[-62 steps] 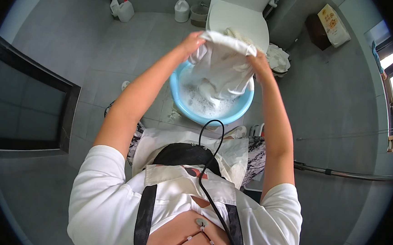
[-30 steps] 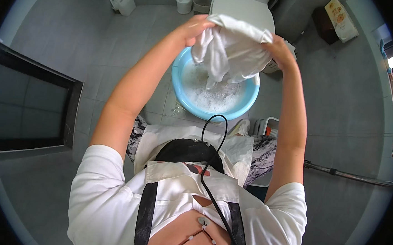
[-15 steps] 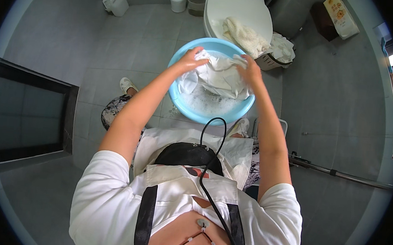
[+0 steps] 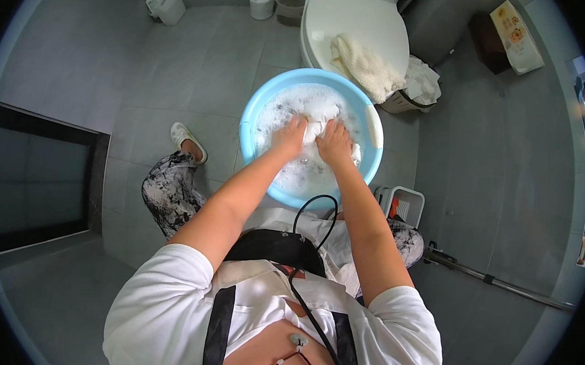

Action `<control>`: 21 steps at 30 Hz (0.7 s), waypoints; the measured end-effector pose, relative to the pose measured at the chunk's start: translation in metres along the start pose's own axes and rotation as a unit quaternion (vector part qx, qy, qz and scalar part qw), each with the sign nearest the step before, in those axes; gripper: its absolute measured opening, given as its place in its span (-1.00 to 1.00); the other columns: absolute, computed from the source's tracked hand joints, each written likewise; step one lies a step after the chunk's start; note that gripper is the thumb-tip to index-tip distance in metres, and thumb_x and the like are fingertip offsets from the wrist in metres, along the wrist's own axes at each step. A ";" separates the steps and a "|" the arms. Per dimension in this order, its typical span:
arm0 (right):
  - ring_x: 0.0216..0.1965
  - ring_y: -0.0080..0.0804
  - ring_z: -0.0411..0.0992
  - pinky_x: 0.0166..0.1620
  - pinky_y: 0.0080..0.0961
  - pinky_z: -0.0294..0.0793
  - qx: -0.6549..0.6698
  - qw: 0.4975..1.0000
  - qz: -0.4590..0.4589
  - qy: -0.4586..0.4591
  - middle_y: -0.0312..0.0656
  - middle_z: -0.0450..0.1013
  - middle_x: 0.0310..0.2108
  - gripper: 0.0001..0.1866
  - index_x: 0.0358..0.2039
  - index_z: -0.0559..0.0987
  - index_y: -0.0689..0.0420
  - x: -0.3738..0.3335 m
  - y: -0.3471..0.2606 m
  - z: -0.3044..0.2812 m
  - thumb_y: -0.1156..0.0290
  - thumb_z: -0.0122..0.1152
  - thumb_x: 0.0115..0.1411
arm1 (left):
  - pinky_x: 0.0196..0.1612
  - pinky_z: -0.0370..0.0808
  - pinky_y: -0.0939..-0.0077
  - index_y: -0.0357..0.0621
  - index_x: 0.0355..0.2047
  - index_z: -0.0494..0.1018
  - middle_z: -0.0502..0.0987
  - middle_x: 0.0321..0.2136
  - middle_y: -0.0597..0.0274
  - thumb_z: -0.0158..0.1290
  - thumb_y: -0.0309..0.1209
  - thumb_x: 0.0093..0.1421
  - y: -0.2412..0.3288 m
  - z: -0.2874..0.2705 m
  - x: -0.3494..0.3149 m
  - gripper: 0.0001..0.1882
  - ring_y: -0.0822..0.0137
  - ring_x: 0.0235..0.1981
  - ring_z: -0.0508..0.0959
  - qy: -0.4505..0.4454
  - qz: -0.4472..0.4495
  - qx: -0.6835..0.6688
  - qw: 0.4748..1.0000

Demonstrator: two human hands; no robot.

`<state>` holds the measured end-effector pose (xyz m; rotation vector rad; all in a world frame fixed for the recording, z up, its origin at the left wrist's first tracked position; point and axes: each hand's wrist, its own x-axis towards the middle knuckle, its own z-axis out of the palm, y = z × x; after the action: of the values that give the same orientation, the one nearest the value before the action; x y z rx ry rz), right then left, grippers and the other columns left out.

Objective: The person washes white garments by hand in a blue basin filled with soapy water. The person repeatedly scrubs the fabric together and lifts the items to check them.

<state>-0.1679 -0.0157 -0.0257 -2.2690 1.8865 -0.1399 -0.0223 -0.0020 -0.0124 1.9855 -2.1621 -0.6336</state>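
While both forearms reached forward over the blue basin, the left hand was half curled, its thumb side pressed to the white cloth and grasping a fold; its fingertips were hidden. The right hand was likewise part closed, fingers bent and slightly parted over the same cloth, gripping it from the other side. The two hands were near each other, with gathered fabric between them.

That one cloth lay inside the basin, around its middle, partly sunk in white suds. One pale oblong piece sat at the basin's right rim.

Beyond the basin's far rim stood one white toilet, with one cream knitted item draped over the near right edge of its lid. One basket stood just beside that edge, filled with white fabric whose pieces could not be counted.

Along the far edge of the floor were one white pump bottle, one small bucket just beside it, and, farther left, one white jug with a red cap.
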 end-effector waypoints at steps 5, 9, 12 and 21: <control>0.04 -0.11 0.14 0.01 -0.16 0.17 -0.085 0.950 -0.027 -0.299 0.15 0.07 0.04 -0.40 0.07 0.12 0.22 0.026 0.011 0.027 0.21 -0.05 0.06 | -0.13 0.35 0.20 -0.10 -0.10 0.31 0.32 -0.08 -0.02 -0.09 -0.40 0.01 -0.017 0.034 0.018 -0.62 0.09 -0.13 0.41 -0.104 -0.002 0.004 0.995; -0.01 -0.11 0.21 0.04 -0.14 0.13 -0.234 0.960 -0.084 -0.129 0.05 0.22 -0.05 -0.45 0.07 0.16 0.16 0.029 0.017 0.042 0.27 -0.10 0.05 | -0.13 0.36 0.25 -0.16 -0.22 0.40 0.43 -0.24 -0.03 -0.10 -0.40 0.01 -0.033 0.066 0.030 -0.71 0.10 -0.15 0.42 -0.022 0.057 0.043 0.997; -0.04 -0.12 0.26 0.06 -0.13 0.09 -0.293 0.949 -0.113 0.004 -0.03 0.33 -0.11 -0.47 0.07 0.18 0.12 0.015 0.028 0.023 0.31 -0.14 0.05 | -0.14 0.37 0.27 -0.12 -0.20 0.39 0.42 -0.25 -0.01 -0.08 -0.40 0.00 -0.007 0.004 0.019 -0.70 0.11 -0.16 0.42 -0.055 0.046 0.088 0.993; -0.32 -0.25 0.42 -0.24 -0.39 0.38 0.136 0.989 -0.028 0.052 -0.10 0.45 -0.34 -0.72 -0.28 0.52 0.01 0.026 0.022 -0.113 0.31 0.16 -0.08 | -0.17 0.38 0.27 0.19 -0.05 0.26 0.31 -0.17 0.10 0.06 -0.34 -0.08 -0.027 -0.042 0.016 -0.49 0.10 -0.20 0.43 0.013 -0.018 0.005 1.000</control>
<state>-0.2058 -0.0543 0.0791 -2.1649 1.7287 -0.5020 0.0166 -0.0277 0.0123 2.0292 -2.1232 -0.6003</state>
